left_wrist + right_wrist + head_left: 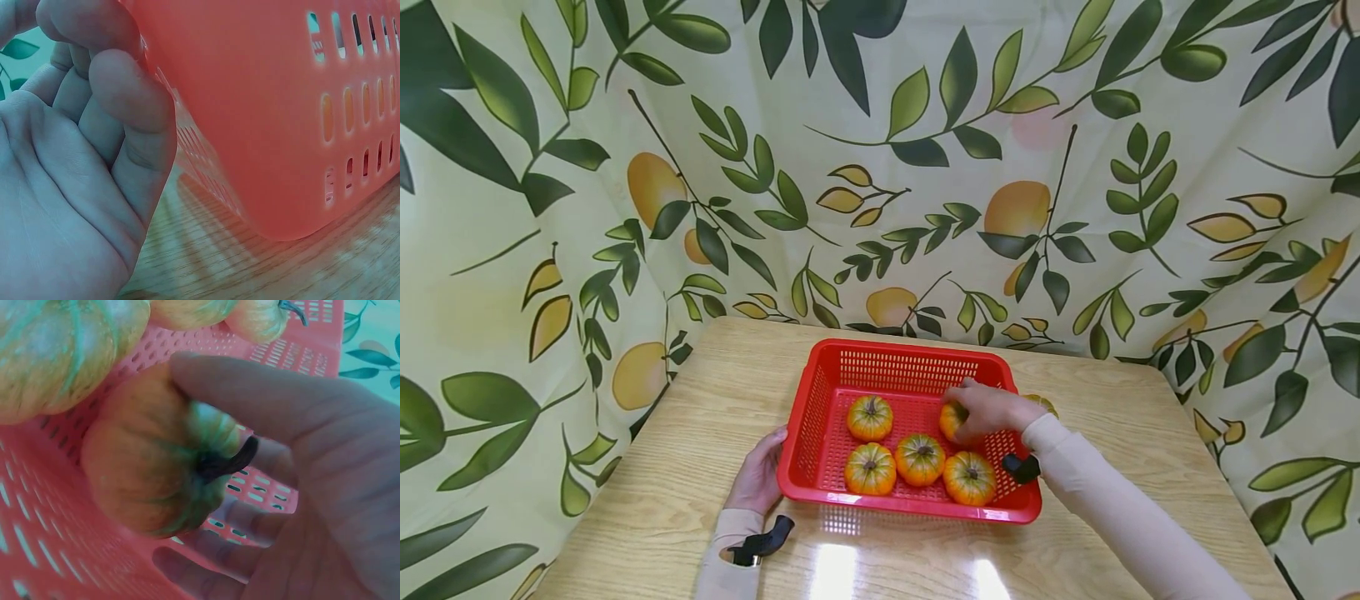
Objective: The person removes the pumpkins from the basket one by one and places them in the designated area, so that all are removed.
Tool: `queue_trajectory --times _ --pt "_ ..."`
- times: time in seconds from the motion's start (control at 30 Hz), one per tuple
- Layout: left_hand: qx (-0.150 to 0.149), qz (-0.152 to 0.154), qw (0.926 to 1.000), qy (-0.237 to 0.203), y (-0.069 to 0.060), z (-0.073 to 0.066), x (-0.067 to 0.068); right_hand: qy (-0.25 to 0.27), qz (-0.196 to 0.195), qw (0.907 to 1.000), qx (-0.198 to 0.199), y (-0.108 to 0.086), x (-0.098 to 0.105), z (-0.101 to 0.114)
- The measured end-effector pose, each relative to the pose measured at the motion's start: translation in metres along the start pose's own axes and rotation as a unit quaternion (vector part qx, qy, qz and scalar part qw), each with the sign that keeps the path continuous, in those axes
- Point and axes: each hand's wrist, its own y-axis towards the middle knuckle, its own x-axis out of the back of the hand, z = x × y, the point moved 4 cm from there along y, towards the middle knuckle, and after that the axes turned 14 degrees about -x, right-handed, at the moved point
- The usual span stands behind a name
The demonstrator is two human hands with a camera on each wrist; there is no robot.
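The red basket (887,506) stands on the table with several small orange-green pumpkins in it, among them a front-middle one (920,460). My right hand (988,410) reaches into its right side and grips another pumpkin (951,421). In the right wrist view the thumb of my right hand (281,419) lies on top of that pumpkin (144,456), with the fingers curled beneath and a dark stem between. My left hand (758,473) holds the basket's left rim. In the left wrist view the fingers of my left hand (81,144) bend against the basket wall (250,125).
Behind the right forearm, outside the basket's right rim, another pumpkin (1041,404) partly shows. The wooden table (662,492) extends around the basket. A leaf-patterned cloth (850,250) hangs behind the table and at both sides.
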Motion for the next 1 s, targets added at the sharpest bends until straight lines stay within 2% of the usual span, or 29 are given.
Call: queue_trajectory --times 0.37,0.77,1.0 --pt "0.004 -0.01 0.9998 0.014 0.0 0.001 0.0 0.073 -0.011 0.9965 0.038 -0.006 0.012 -0.005" --pt "0.002 -0.013 0.9999 0.007 -0.001 0.001 0.001 0.116 -0.071 0.9888 0.061 -0.017 0.024 -0.014" --pt "0.008 -0.035 0.9989 0.032 -0.001 0.001 0.003 0.13 -0.117 0.9811 0.084 -0.018 0.029 -0.023"
